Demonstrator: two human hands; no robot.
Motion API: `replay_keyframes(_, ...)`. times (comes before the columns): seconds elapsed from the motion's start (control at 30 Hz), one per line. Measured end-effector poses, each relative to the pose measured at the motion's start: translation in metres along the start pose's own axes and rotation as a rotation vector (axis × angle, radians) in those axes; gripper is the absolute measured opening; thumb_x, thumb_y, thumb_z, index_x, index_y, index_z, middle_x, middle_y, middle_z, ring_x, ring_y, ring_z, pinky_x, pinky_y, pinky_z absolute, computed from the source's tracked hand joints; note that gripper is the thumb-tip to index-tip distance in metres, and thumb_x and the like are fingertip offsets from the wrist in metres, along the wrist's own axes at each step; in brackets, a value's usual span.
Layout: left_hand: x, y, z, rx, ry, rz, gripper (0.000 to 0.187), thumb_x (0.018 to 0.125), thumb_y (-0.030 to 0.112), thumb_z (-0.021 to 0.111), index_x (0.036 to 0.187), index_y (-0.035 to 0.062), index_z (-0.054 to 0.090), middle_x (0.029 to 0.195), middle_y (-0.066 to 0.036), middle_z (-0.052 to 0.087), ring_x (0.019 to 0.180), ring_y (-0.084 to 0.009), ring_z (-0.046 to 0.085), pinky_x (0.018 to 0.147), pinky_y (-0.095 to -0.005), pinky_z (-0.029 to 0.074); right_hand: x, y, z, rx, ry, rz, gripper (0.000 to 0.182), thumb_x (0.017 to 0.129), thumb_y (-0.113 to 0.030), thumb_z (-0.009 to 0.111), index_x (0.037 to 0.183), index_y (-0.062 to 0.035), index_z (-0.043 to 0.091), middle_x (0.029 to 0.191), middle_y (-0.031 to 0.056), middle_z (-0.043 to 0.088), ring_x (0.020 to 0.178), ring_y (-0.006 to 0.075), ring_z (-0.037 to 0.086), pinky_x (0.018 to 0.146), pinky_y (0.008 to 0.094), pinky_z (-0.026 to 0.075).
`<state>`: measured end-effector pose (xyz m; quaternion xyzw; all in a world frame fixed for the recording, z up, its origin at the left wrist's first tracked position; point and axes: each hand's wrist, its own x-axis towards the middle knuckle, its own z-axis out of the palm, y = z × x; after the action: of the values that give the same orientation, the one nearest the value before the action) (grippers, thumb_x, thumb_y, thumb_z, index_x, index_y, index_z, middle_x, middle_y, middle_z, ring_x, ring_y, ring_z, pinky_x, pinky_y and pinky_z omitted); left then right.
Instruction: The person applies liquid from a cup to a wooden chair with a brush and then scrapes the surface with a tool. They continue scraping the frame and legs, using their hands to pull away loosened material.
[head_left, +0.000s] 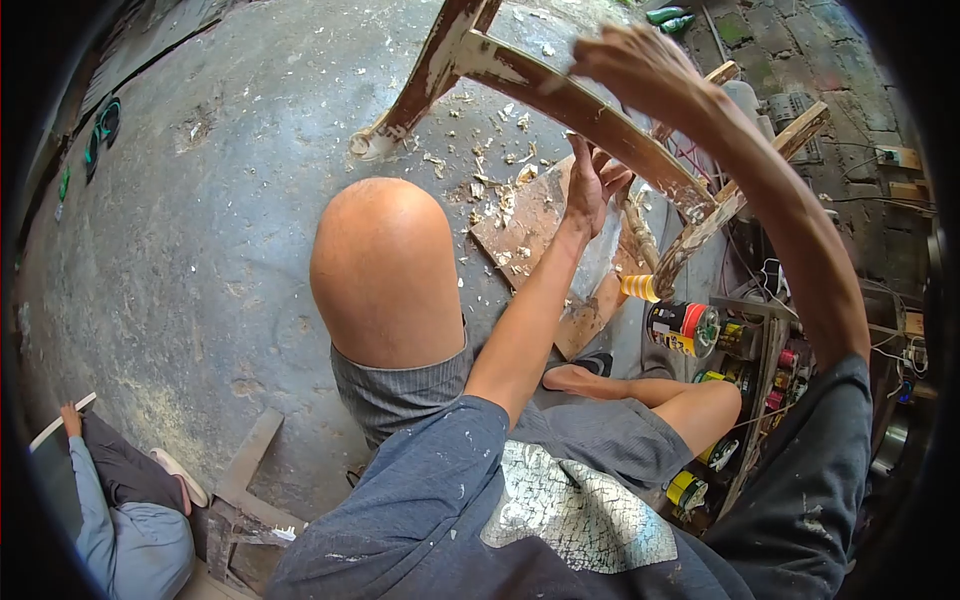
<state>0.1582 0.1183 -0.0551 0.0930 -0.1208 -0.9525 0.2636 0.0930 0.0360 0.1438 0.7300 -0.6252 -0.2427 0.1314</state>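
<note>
A wooden frame, brown with pale scraped patches, stands tilted in front of me. My left hand supports its curved rail from below, thumb and fingers against the wood. Above the same rail is my right hand, blurred, with its fingers curled; whatever is in it cannot be made out. Pale shavings lie around a worn board on the floor beneath the frame.
Beside the board are a yellow-striped cup and a paint can. More cans and cables crowd a rack at right. Another person sits at lower left near a wooden piece. Sandals lie far left.
</note>
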Motion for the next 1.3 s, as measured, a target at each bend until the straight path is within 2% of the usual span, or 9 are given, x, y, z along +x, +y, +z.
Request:
replay_keyframes(0.03,0.0,-0.002,-0.002,-0.002,0.014,-0.008,0.082,0.091,0.081,0.036,0.147,0.0217,0.044,0.133,-0.004,0.06,0.109,-0.0187,0.066,0.098,-0.0378,0.051,0.02,0.009,0.007,-0.057,0.2,-0.233,0.011,0.093,-0.015,0.065,0.099,-0.0138,0.075,0.086,0.0004,0.064,0.074,0.0156,0.059,0.064,0.0275,0.051)
replay_keyframes(0.1,0.003,-0.001,-0.004,-0.014,0.016,-0.007,0.082,0.09,0.083,0.035,0.144,0.0214,0.044,0.129,-0.006,0.061,0.105,-0.0185,0.067,0.097,-0.0384,0.052,0.056,-0.006,0.0,-0.069,-0.029,-0.081,0.012,0.092,-0.013,0.066,0.1,-0.0157,0.075,0.093,-0.0017,0.065,0.081,0.0148,0.061,0.068,0.0262,0.053)
replay_keyframes(0.67,-0.005,0.015,-0.004,-0.14,-0.105,-0.02,0.108,0.076,0.095,0.03,0.151,0.0166,0.031,0.142,-0.022,0.051,0.123,-0.042,0.059,0.113,-0.0556,0.042,-0.09,0.01,0.034,-0.158,-0.08,-0.101,0.022,0.086,-0.016,0.071,0.107,-0.0204,0.074,0.104,-0.0054,0.063,0.093,0.0158,0.061,0.077,0.0277,0.054)
replay_keyframes(0.83,-0.004,0.014,-0.001,-0.183,-0.12,-0.03,0.107,0.076,0.095,0.03,0.15,0.0181,0.033,0.14,-0.02,0.051,0.124,-0.0419,0.057,0.113,-0.0566,0.041,-0.084,0.011,0.026,-0.083,-0.154,-0.074,0.024,0.086,-0.009,0.07,0.104,-0.0242,0.075,0.09,-0.0034,0.065,0.08,0.0157,0.06,0.07,0.0276,0.053)
replay_keyframes(0.93,-0.005,0.015,-0.002,-0.175,-0.137,-0.038,0.11,0.074,0.097,0.03,0.152,0.0191,0.032,0.141,-0.019,0.05,0.124,-0.0426,0.056,0.113,-0.0567,0.038,-0.029,0.008,0.013,-0.167,0.135,-0.171,0.018,0.087,-0.014,0.068,0.103,-0.0181,0.074,0.103,-0.0022,0.063,0.09,0.0171,0.063,0.076,0.0299,0.056)
replay_keyframes(0.97,-0.003,0.015,-0.003,-0.177,-0.146,-0.044,0.111,0.074,0.097,0.031,0.152,0.0194,0.031,0.141,-0.019,0.049,0.124,-0.043,0.055,0.114,-0.0567,0.037,-0.009,-0.005,-0.025,0.09,-0.052,-0.189,0.021,0.084,-0.024,0.062,0.086,-0.0052,0.071,0.093,0.0072,0.064,0.091,0.0283,0.063,0.074,0.0428,0.051)
replay_keyframes(1.17,0.0,0.013,-0.008,-0.206,-0.146,-0.062,0.115,0.07,0.1,0.03,0.152,0.0182,0.032,0.14,-0.017,0.05,0.12,-0.0413,0.057,0.113,-0.0553,0.038,-0.027,-0.016,-0.032,-0.069,-0.211,-0.192,0.018,0.08,-0.02,0.064,0.078,-0.0045,0.073,0.092,0.0097,0.066,0.09,0.0292,0.065,0.074,0.0397,0.053)
replay_keyframes(1.23,0.001,0.014,-0.008,-0.203,-0.137,-0.071,0.115,0.07,0.1,0.031,0.151,0.0176,0.034,0.139,-0.017,0.051,0.118,-0.0401,0.058,0.111,-0.0551,0.039,-0.065,-0.001,0.023,-0.265,-0.145,-0.135,0.019,0.087,-0.014,0.068,0.105,-0.0179,0.074,0.104,-0.0021,0.063,0.097,0.0193,0.064,0.081,0.032,0.056)
replay_keyframes(1.3,0.002,0.014,-0.004,-0.237,-0.125,-0.073,0.113,0.071,0.099,0.031,0.148,0.0179,0.037,0.138,-0.016,0.052,0.116,-0.0379,0.06,0.109,-0.0536,0.041,-0.11,0.006,0.033,-0.226,-0.244,-0.044,0.019,0.087,-0.017,0.069,0.105,-0.0167,0.073,0.105,-0.0013,0.064,0.098,0.0205,0.064,0.084,0.0332,0.056)
